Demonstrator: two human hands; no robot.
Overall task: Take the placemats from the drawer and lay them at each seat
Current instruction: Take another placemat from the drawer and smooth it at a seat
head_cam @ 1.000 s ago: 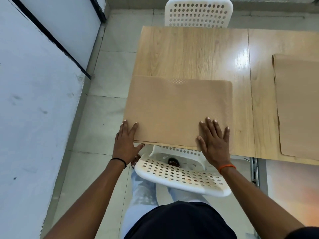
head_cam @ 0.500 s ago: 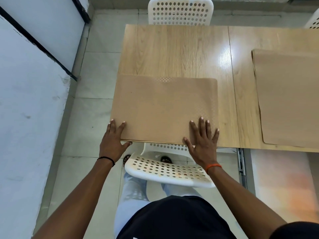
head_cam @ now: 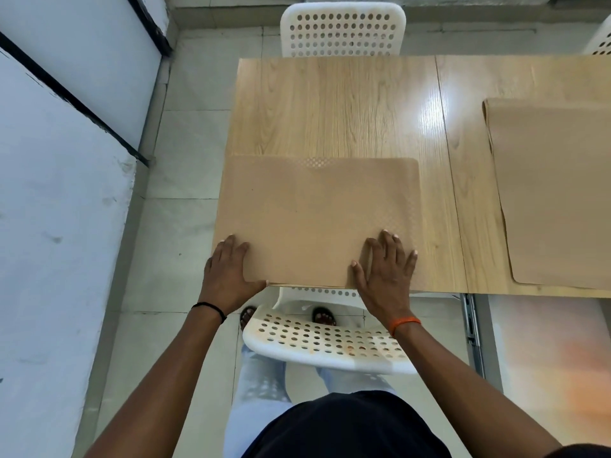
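Your left hand [head_cam: 228, 276] and right hand [head_cam: 385, 272] press flat, fingers spread, gripping nothing, on the plain tan rectangular placemat [head_cam: 317, 219] at the table [head_cam: 330, 104]'s near-left corner.

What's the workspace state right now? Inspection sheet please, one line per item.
Surface: light wooden table, two panels joined by a seam; far half bare and glossy.
Job's things: tan rectangular placemat flat at the near seat, its left edge overhanging the table's left side; second tan placemat flat to the right, cut off by the frame.
Clutter: nothing seen.
Grippers: left hand on the mat's near-left corner, thumb along its near edge; right hand flat on the near-right corner.
Cables: nothing seen.
Surroundings: white perforated plastic chair tucked at the near seat, another white chair opposite; tiled floor, pale wall on the left.
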